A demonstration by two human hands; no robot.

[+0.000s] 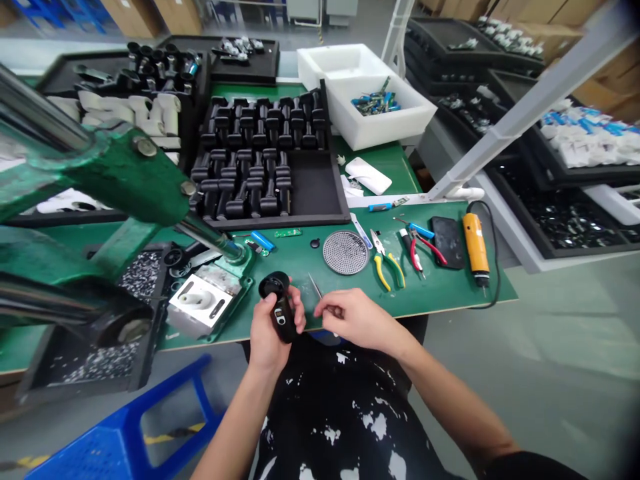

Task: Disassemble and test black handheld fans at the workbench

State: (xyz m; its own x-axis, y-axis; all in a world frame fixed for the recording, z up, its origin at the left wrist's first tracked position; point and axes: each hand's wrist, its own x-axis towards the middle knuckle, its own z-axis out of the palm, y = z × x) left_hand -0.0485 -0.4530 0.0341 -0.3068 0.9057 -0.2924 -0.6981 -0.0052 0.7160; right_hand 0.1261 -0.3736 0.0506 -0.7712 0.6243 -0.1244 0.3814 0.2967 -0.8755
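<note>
My left hand [270, 333] is wrapped round a black handheld device [283, 319] with a round, open head at its top and a small light-coloured panel on its handle. To its right, my right hand [357, 319] pinches a thin metal pointed tool [315, 285], whose tip points up and away to the left, apart from the device. Beyond the hands lie a perforated grey disc [346, 252] and a small black round part [315, 243]. Pliers with yellow and green handles [387, 261] rest right of the disc.
A green press [125, 173] stands at the left, its fixture block [200, 300] near my left hand. Behind is a black tray [313, 220] of black device bodies, with a white foam box [367, 127] beside it. An orange corded electric screwdriver [475, 247] lies right. A blue stool [120, 433] is below left.
</note>
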